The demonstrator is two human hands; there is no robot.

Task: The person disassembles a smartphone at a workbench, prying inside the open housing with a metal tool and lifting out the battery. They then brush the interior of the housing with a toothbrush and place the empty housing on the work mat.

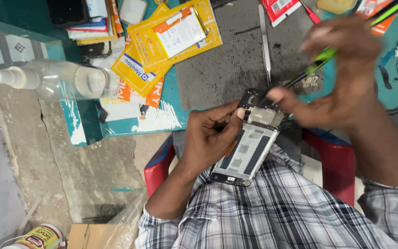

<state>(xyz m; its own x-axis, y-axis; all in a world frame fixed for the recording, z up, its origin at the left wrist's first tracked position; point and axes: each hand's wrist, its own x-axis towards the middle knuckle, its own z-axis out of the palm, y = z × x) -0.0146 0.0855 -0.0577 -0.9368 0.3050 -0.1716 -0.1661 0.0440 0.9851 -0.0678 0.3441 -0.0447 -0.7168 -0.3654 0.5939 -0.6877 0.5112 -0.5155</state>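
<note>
Head view. Left hand grips an opened smartphone, back cover off and battery exposed, held over the lap just below the edge of the grey work mat. Right hand, blurred, is closed around a green-handled screwdriver; its tip meets the phone's upper end. Judgement: keep the tip square and the phone braced with the thumb. Tweezers lie close on the mat; a clear bottle stands well left. Room is tight between mat edge and red chair.
</note>
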